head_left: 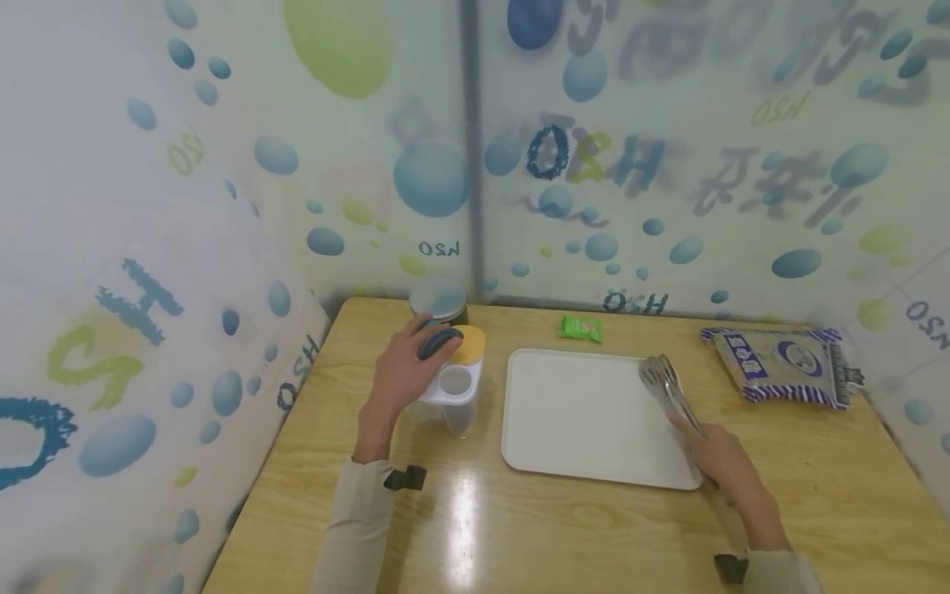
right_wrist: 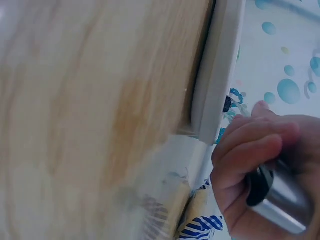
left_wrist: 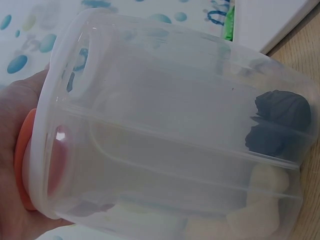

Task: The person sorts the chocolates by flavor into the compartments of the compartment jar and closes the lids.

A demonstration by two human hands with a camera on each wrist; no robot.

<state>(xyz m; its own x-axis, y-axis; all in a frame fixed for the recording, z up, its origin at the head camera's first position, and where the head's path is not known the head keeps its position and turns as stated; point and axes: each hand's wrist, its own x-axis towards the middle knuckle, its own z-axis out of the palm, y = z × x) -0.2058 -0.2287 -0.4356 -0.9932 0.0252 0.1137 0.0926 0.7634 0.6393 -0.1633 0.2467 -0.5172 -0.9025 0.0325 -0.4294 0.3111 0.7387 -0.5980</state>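
My left hand [head_left: 401, 367] is over the top of a clear divided container [left_wrist: 165, 95], with its fingers and thumb around a tilted dark blue round lid [head_left: 439, 342]. Beside that lid the container's top shows a yellow-orange lid [head_left: 471, 342] and a round grey opening [head_left: 455, 380]. Through the wall, dark lumps [left_wrist: 285, 115] and pale pieces [left_wrist: 257, 217] lie at the bottom of separate compartments. My right hand [head_left: 723, 462] grips metal tongs [head_left: 683, 398] by the handle end. Their tips overlap the far right corner of a white tray [head_left: 586, 417].
Behind the container stands a round jar [head_left: 438, 299] with a grey top. A small green packet [head_left: 581, 328] lies behind the tray. At the right is a blue-and-white bag [head_left: 787, 363]. Patterned walls border the wooden table [head_left: 571, 536] at the back and sides.
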